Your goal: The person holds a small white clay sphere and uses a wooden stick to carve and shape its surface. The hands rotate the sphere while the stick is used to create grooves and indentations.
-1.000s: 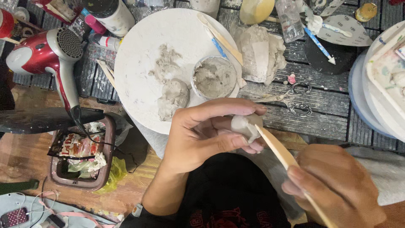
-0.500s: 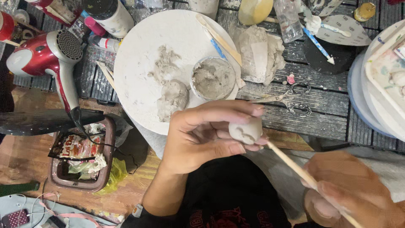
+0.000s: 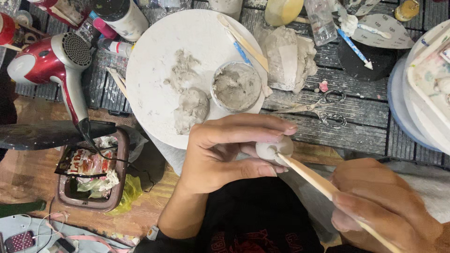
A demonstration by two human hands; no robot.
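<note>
Your left hand pinches the clay ball between thumb and fingers, while your right hand clasps the wooden stick, whose long axis runs up-left, tip touching the ball.

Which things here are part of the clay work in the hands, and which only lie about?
In use: left hand, clay ball, right hand, wooden stick.
Lying about: hair dryer, scissors, clay cup, white round board.

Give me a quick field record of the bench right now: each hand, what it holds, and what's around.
left hand: pinches small grey clay ball
right hand: grips thin wooden stick, tip on the ball
behind: round white board bearing wet clay lumps and a small clay-filled cup
left side: red hair dryer
right of board: metal scissors
</note>
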